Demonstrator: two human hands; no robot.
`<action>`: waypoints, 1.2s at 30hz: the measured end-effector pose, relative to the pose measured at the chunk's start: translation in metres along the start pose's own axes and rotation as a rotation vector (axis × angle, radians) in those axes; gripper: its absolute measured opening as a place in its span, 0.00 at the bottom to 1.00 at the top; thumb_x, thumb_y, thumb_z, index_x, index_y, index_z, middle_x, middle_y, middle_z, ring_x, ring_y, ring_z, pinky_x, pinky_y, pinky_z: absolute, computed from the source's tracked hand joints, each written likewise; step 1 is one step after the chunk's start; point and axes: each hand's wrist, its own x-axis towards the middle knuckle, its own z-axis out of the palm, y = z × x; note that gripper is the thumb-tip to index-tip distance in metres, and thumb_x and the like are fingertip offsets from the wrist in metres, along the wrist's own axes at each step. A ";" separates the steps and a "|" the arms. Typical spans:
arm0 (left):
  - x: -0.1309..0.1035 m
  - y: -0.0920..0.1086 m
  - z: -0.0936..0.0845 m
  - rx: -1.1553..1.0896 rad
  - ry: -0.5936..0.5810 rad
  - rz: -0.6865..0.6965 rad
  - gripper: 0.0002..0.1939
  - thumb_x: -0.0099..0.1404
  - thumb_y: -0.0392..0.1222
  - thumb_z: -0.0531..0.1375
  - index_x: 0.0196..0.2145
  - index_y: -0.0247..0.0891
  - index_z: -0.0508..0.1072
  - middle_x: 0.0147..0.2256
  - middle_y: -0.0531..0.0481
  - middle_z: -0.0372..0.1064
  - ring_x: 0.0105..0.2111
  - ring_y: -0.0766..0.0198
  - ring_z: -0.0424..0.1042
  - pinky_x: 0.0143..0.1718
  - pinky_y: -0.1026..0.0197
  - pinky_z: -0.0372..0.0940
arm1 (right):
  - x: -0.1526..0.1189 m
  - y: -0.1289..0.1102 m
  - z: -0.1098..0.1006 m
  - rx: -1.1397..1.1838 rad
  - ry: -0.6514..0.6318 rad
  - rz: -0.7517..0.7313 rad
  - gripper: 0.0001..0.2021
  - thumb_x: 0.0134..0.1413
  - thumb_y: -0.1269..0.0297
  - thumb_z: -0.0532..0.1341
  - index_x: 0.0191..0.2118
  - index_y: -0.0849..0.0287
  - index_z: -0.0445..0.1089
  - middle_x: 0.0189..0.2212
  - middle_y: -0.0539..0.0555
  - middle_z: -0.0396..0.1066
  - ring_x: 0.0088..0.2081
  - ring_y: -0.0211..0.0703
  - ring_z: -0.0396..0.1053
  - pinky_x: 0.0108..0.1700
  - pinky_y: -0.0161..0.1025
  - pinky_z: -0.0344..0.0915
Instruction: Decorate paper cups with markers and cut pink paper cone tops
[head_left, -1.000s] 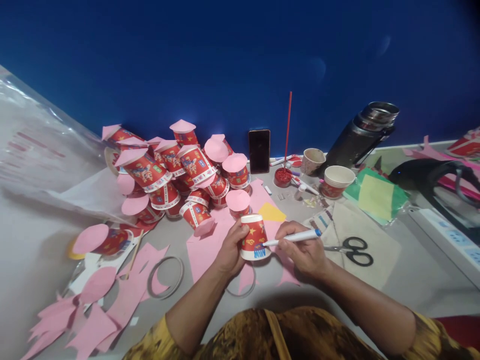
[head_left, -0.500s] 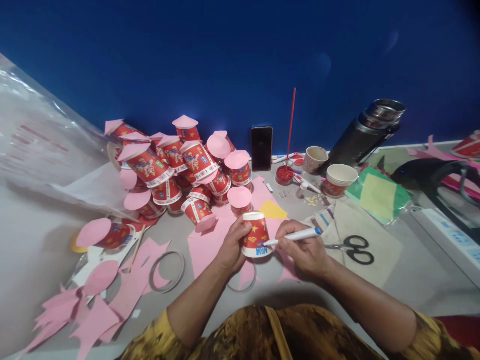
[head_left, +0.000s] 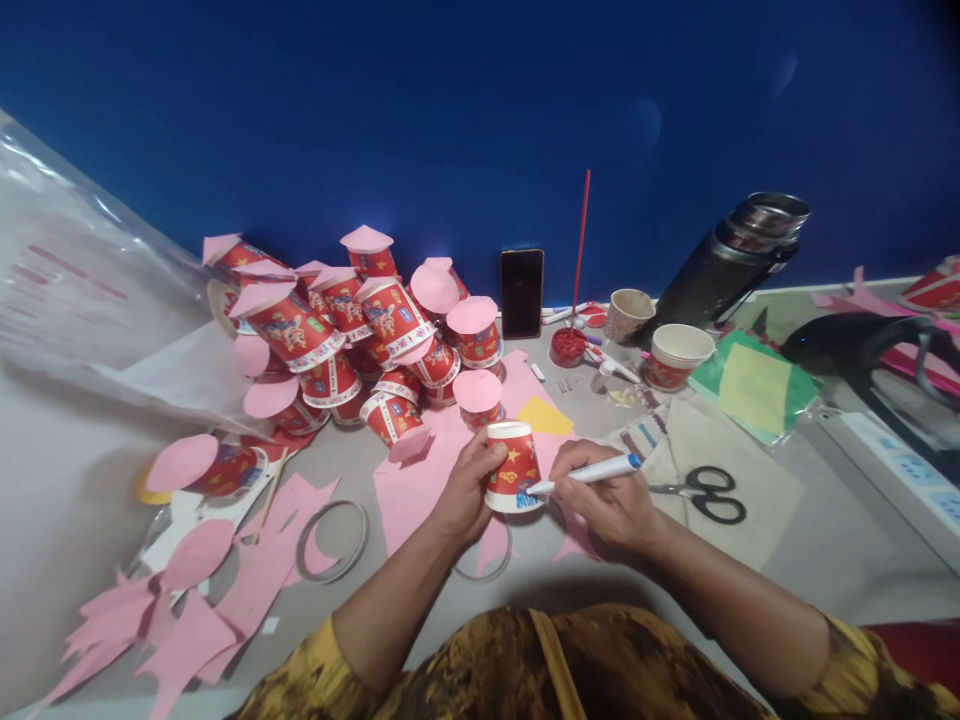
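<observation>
My left hand [head_left: 463, 490] grips an upside-down red paper cup [head_left: 512, 466] that stands rim-down on a pink paper sheet [head_left: 409, 490]. My right hand [head_left: 611, 500] holds a white pen with a blue cap [head_left: 589, 474], and its tip touches the cup's lower right rim. A clear tape ring [head_left: 486, 565] lies on the table just below the cup.
A heap of red cups with pink paper tops [head_left: 352, 325] lies behind to the left. Black scissors [head_left: 705, 495] rest on a cloth at right. A phone [head_left: 521, 292], a red stick [head_left: 579, 250], open cups [head_left: 677, 355], a black flask [head_left: 720, 265] and pink scraps [head_left: 187, 610] surround the work spot.
Both hands, the cup and the pen hold nearly the same place. The view has shifted slightly, so everything sits a little higher in the picture.
</observation>
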 end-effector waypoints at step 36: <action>-0.002 0.002 0.003 0.031 0.002 0.002 0.27 0.53 0.51 0.79 0.45 0.34 0.81 0.37 0.45 0.82 0.34 0.58 0.78 0.39 0.58 0.71 | 0.002 -0.005 -0.002 -0.070 0.060 0.037 0.08 0.65 0.68 0.62 0.33 0.57 0.74 0.25 0.50 0.75 0.23 0.37 0.67 0.27 0.35 0.64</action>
